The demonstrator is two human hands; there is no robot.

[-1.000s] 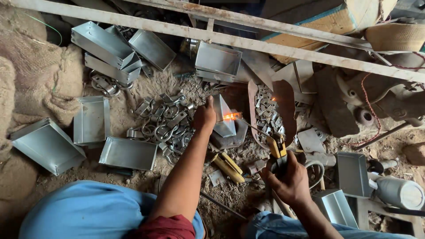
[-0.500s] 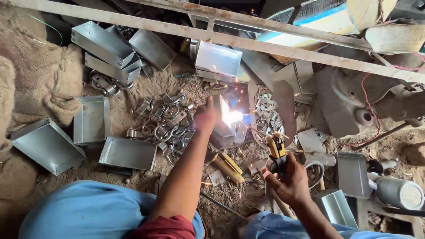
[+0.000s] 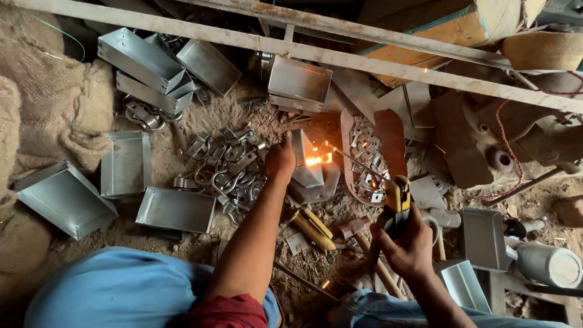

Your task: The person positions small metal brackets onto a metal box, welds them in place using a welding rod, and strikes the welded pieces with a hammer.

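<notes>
A small sheet-metal tray (image 3: 305,163) stands tilted on the sandy ground near the middle of the scene, with a bright orange glow and a few sparks (image 3: 317,160) at its right edge. The left hand (image 3: 280,161) presses against the tray's left side, fingers curled over its upper rim, steadying it. A thin welding rod (image 3: 358,163) slants from the glow down and right to a yellow-handled electrode holder (image 3: 396,200), which the right hand (image 3: 408,246) grips tightly, fingers fully wrapped round the handle.

Just left of the left hand lies a heap of bent metal clips and rings (image 3: 226,171). Right of the tray, a curved rusty plate (image 3: 371,159) carries a scatter of small brackets. Near the forearm, a pair of yellow-handled pliers (image 3: 313,228) rests in the dirt, close to some wooden handles (image 3: 375,262).

Further left, more finished trays lie about: one flat on the ground (image 3: 126,164), one nearer (image 3: 176,209), and a larger one at the far left (image 3: 64,199) beside burlap sacking (image 3: 54,103). A stack of trays (image 3: 149,70) sits at the far side, with another single tray (image 3: 299,82) leaning just beyond the work. A long rusty angle bar (image 3: 340,54) crosses the top of the scene. At the near right stand two more trays (image 3: 483,238) and a white cylinder (image 3: 546,264).
</notes>
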